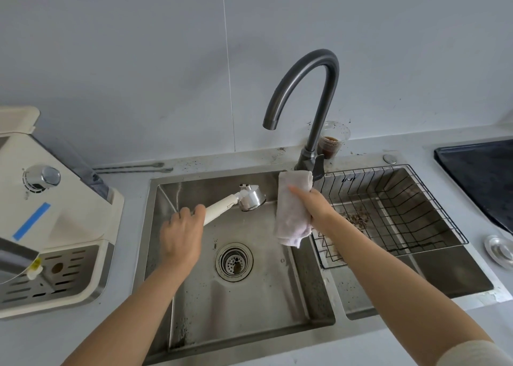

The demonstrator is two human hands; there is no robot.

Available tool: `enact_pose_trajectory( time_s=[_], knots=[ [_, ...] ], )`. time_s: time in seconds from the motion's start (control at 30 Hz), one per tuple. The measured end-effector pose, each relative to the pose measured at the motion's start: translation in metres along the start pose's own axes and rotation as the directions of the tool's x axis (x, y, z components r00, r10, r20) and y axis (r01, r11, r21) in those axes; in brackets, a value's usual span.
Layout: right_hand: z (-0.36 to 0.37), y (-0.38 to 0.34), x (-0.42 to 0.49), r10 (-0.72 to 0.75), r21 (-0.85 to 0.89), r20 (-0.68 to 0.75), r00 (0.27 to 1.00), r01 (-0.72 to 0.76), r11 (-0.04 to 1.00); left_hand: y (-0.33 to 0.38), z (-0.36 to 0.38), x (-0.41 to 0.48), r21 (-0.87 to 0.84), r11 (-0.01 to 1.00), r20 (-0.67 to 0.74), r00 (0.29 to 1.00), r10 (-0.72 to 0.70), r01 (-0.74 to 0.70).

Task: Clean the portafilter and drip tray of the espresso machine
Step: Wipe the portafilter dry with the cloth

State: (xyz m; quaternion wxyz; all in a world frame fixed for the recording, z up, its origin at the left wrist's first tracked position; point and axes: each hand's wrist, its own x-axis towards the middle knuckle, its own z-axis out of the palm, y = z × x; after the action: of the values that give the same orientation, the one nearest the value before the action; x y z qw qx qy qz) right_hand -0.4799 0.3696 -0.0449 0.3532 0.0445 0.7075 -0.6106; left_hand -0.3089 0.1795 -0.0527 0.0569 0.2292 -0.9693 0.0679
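Over the sink (pixel 277 310), both hands are full: portafilter (pixel 238 203) in the left, cloth (pixel 293 213) in the right.

Left hand (pixel 181 236) has its grip closed round the end of the cream handle, so the portafilter slants up and away with its shiny metal head hanging above the left basin, below and left of the dark faucet (pixel 308 93) spout. Right hand (pixel 313 207) has its grip closed on a pale folded cloth that hangs upright just right of the metal head, not touching it. A wire basket (pixel 402 210) sits in the right basin with brown grounds under it. On the surface at left stands the cream espresso machine (pixel 52 221), its slotted drip tray (pixel 61 277) still seated at the front. A plastic cup (pixel 331 140) with brown liquid stands behind the faucet.
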Motion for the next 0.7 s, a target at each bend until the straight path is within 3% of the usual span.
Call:
enact_pose_trajectory(
  time_s=[0.1,0.23,0.37,0.43,0.53,0.7],
  knots=[
    [0.01,-0.01,-0.005,-0.055,0.084,-0.014,0.998,0.056,0.995,0.0,-0.004,0.003,0.023,1.0,-0.041,0.999,0.015,-0.014],
    [0.023,-0.016,-0.01,-0.253,-0.081,-0.037,0.967,0.25,0.965,0.002,-0.011,0.006,0.015,0.999,-0.095,0.994,0.046,-0.044],
    [0.043,-0.01,-0.012,-0.429,-0.263,0.031,0.903,0.421,0.868,0.01,-0.019,0.012,-0.015,0.999,-0.113,0.993,0.035,-0.037],
    [0.048,-0.007,-0.014,-0.517,-0.288,0.103,0.85,0.523,0.802,0.011,-0.024,0.014,-0.022,1.0,-0.036,0.999,0.014,-0.015],
    [0.05,0.002,-0.009,-0.698,-0.507,0.231,0.678,0.696,0.508,0.015,-0.024,0.013,-0.024,1.0,0.145,0.989,-0.005,0.008],
    [0.044,0.005,0.0,-0.766,-0.661,0.447,0.462,0.747,0.065,0.019,-0.023,0.017,-0.148,0.987,0.255,0.967,-0.026,0.066]
  ],
)
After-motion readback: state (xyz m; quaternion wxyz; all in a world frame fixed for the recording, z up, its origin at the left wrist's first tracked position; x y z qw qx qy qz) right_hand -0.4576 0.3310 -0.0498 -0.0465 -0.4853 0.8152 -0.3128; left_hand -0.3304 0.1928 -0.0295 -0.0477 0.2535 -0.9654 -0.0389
